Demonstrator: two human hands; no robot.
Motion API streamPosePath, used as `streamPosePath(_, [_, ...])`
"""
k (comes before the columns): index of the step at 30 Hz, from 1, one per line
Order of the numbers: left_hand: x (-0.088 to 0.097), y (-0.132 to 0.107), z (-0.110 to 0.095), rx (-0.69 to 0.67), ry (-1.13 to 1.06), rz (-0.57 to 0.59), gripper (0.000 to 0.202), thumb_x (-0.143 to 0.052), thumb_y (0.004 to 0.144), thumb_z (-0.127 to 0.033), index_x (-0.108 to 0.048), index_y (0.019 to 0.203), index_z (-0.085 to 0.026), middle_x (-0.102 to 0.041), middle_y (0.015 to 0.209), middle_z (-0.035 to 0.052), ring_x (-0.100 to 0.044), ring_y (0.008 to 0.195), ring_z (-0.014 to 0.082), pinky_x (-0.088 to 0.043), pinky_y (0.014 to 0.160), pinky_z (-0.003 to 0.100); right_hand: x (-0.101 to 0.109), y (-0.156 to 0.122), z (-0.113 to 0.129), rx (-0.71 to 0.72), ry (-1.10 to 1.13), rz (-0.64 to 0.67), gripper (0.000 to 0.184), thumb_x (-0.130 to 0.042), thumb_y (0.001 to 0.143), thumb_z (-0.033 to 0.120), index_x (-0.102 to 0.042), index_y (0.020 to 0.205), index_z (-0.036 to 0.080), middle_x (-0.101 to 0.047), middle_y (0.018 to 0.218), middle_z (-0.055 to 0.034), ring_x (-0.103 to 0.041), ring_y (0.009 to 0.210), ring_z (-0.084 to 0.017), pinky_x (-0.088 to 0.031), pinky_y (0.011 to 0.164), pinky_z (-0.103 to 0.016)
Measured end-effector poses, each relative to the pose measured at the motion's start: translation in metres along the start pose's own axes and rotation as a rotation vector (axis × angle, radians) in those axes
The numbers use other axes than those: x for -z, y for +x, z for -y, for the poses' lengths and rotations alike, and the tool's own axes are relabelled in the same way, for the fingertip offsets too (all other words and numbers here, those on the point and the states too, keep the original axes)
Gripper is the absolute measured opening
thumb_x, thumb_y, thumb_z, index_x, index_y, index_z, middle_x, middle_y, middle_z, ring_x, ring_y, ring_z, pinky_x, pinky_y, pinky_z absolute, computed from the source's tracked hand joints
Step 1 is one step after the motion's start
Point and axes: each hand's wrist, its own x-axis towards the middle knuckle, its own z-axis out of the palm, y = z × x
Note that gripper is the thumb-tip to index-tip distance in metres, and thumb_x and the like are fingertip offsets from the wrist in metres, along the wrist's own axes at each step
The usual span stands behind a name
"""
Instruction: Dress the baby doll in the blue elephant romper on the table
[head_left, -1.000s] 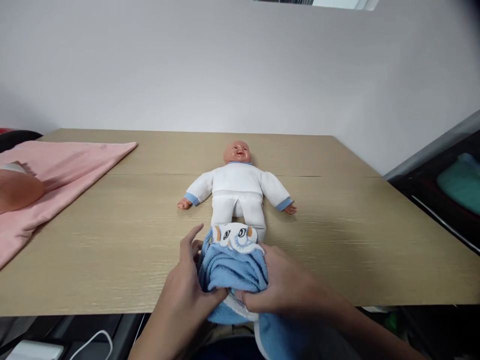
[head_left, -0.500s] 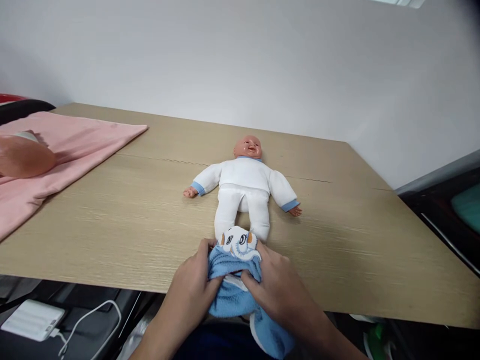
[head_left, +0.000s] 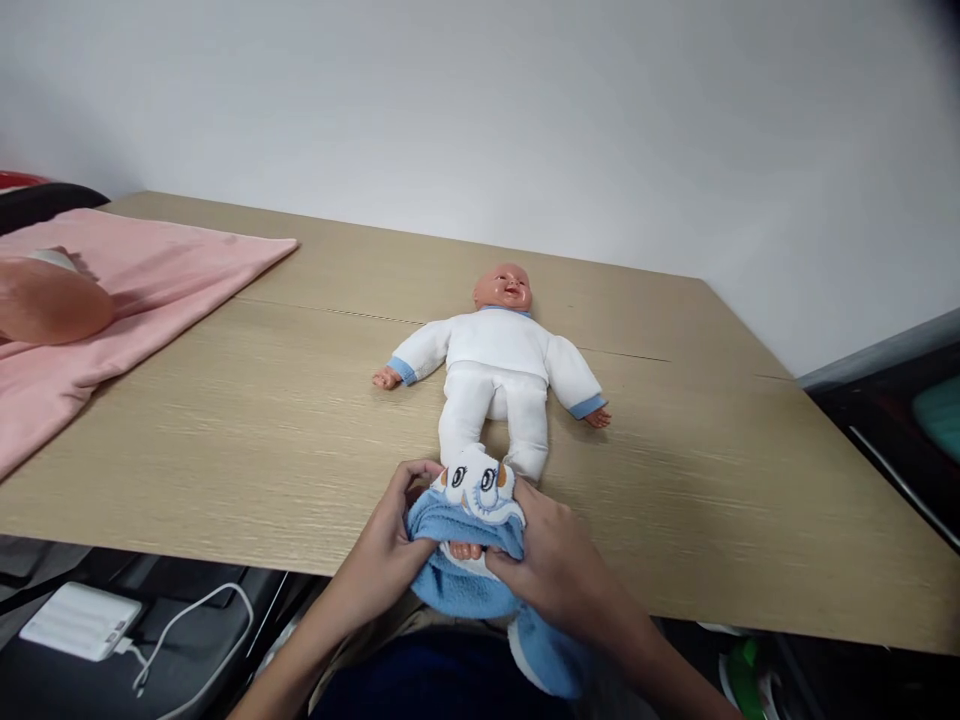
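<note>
From my remote place I see, at left, a white rectangular plastic box (head_left: 81, 621) with marks too small to read, then a soft pink cloth (head_left: 176, 262). The left hand (head_left: 390, 530) grips one side of a blue terry garment with a white elephant face (head_left: 465, 597), at the near edge of the wooden table (head_left: 247, 420). Its opening faces me, toes (head_left: 466, 551) inside. The white-clothed baby doll (head_left: 499, 345) lies lengthwise, head away, feet nearest. The right hand (head_left: 555, 545) pinches the other side.
</note>
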Motion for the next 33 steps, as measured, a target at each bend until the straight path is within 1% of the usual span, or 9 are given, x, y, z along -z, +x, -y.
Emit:
streamPosePath(2, [-0.001, 0.002, -0.003, 0.027, -0.024, 0.012, 0.059, -0.068, 0.091, -0.012, -0.043, 0.142, -0.027, -0.062, 0.142, 0.0086, -0.067, 0.107, 0.0197, -0.054, 0.087, 0.029, 0.001, 0.002, -0.004, 0.015, 0.073, -0.023, 0.045, -0.068, 0.081, 0.01, -0.065, 0.125, 0.02, -0.076, 0.12, -0.0079, -0.073, 0.111, -0.029, -0.054, 0.095, -0.04])
streamPosePath(5, [0.003, 0.004, -0.005, 0.002, -0.013, 0.067, 0.058, -0.071, 0.096, -0.018, -0.044, 0.147, -0.028, -0.053, 0.155, 0.0108, -0.067, 0.112, 0.0203, -0.054, 0.091, 0.03, 0.002, 0.004, -0.008, 0.034, 0.197, -0.045, 0.042, -0.07, 0.081, 0.01, -0.064, 0.121, 0.02, -0.077, 0.112, -0.0055, -0.073, 0.102, -0.026, -0.054, 0.088, -0.037])
streamPosePath(10, [0.021, 0.017, -0.007, -0.094, 0.088, 0.175, 0.038, -0.069, 0.102, -0.024, -0.059, 0.139, -0.025, -0.066, 0.134, 0.0092, -0.065, 0.12, 0.0243, -0.051, 0.102, 0.033, 0.003, 0.008, -0.018, 0.156, 0.231, -0.104, 0.017, -0.07, 0.086, 0.014, -0.067, 0.102, 0.02, -0.073, 0.099, -0.0035, -0.069, 0.091, -0.022, -0.054, 0.087, -0.035])
streamPosePath(13, [0.033, 0.031, -0.012, -0.168, 0.184, 0.208, 0.03, -0.073, 0.099, -0.021, -0.068, 0.129, -0.022, -0.069, 0.128, 0.0082, -0.064, 0.121, 0.025, -0.049, 0.107, 0.036, 0.005, 0.014, -0.023, 0.251, 0.112, -0.155, 0.028, -0.072, 0.085, 0.012, -0.071, 0.113, 0.02, -0.072, 0.12, -0.0086, -0.068, 0.112, -0.026, -0.054, 0.102, -0.041])
streamPosePath(15, [0.038, 0.038, -0.018, -0.179, 0.224, 0.245, 0.03, -0.074, 0.099, -0.022, -0.069, 0.129, -0.022, -0.069, 0.128, 0.0088, -0.064, 0.121, 0.0256, -0.048, 0.109, 0.038, 0.006, 0.018, -0.024, 0.301, 0.094, -0.177, 0.045, -0.072, 0.082, 0.009, -0.069, 0.126, 0.021, -0.068, 0.136, -0.0108, -0.064, 0.128, -0.029, -0.052, 0.112, -0.045])
streamPosePath(17, [0.039, 0.041, -0.022, -0.194, 0.229, 0.285, 0.031, -0.073, 0.101, -0.026, -0.069, 0.132, -0.022, -0.069, 0.13, 0.0107, -0.064, 0.123, 0.0269, -0.048, 0.11, 0.04, 0.007, 0.022, -0.023, 0.312, 0.136, -0.178, 0.055, -0.071, 0.08, 0.007, -0.066, 0.133, 0.022, -0.066, 0.141, -0.0108, -0.064, 0.133, -0.028, -0.051, 0.116, -0.044])
streamPosePath(23, [0.036, 0.042, -0.025, -0.247, 0.219, 0.31, 0.029, -0.068, 0.102, -0.021, -0.067, 0.132, -0.021, -0.067, 0.135, 0.0133, -0.064, 0.127, 0.0271, -0.051, 0.109, 0.04, 0.011, 0.029, -0.022, 0.333, 0.183, -0.16, 0.033, -0.07, 0.081, 0.008, -0.064, 0.11, 0.022, -0.071, 0.111, -0.0049, -0.07, 0.106, -0.022, -0.058, 0.096, -0.035])
streamPosePath(29, [0.047, 0.05, -0.023, -0.292, 0.404, 0.295, 0.026, -0.067, 0.102, -0.014, -0.071, 0.127, -0.022, -0.074, 0.121, 0.0084, -0.069, 0.114, 0.0232, -0.052, 0.104, 0.037, 0.019, 0.033, -0.025, 0.372, 0.095, -0.118, 0.021, -0.07, 0.088, 0.013, -0.063, 0.103, 0.025, -0.071, 0.109, -0.0051, -0.07, 0.104, -0.025, -0.059, 0.094, -0.038])
streamPosePath(33, [0.046, 0.05, -0.015, -0.387, 0.381, 0.339, 0.044, -0.071, 0.1, -0.013, -0.063, 0.141, -0.026, -0.064, 0.145, 0.0129, -0.061, 0.136, 0.027, -0.05, 0.114, 0.041, 0.011, 0.036, -0.027, 0.392, 0.124, -0.182, 0.027, -0.069, 0.082, 0.009, -0.061, 0.102, 0.024, -0.069, 0.109, -0.0057, -0.069, 0.106, -0.026, -0.059, 0.095, -0.041])
